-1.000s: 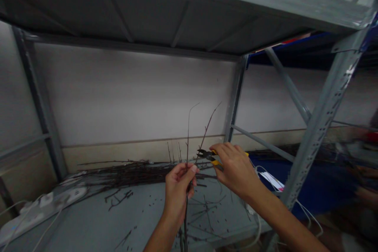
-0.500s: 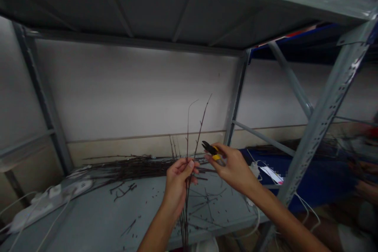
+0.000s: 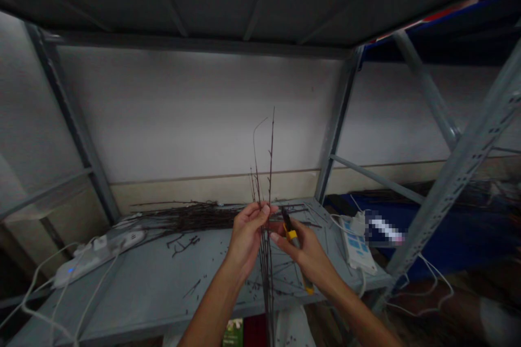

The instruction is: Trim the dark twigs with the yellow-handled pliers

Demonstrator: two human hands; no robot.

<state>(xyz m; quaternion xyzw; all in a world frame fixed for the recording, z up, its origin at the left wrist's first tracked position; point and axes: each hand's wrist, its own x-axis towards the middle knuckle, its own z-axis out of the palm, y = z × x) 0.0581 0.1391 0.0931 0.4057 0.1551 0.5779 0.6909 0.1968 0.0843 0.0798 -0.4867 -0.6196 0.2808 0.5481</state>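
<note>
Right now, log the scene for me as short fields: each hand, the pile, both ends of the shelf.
left hand: gripping thin brown bare twigs, held roughly upright
right hand: holding yellow-handled dark metal cutters, close beside the twigs; contact unclear
pile: long dark-brown twigs along the back of the grey metal shelf
left end: long white power strip, cables attached
right end: white-and-blue rectangular block

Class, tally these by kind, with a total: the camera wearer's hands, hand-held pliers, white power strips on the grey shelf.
Hands (left hand, right hand): 2
Pliers: 1
Power strips (left strip, right strip): 2
Total: 5
</note>
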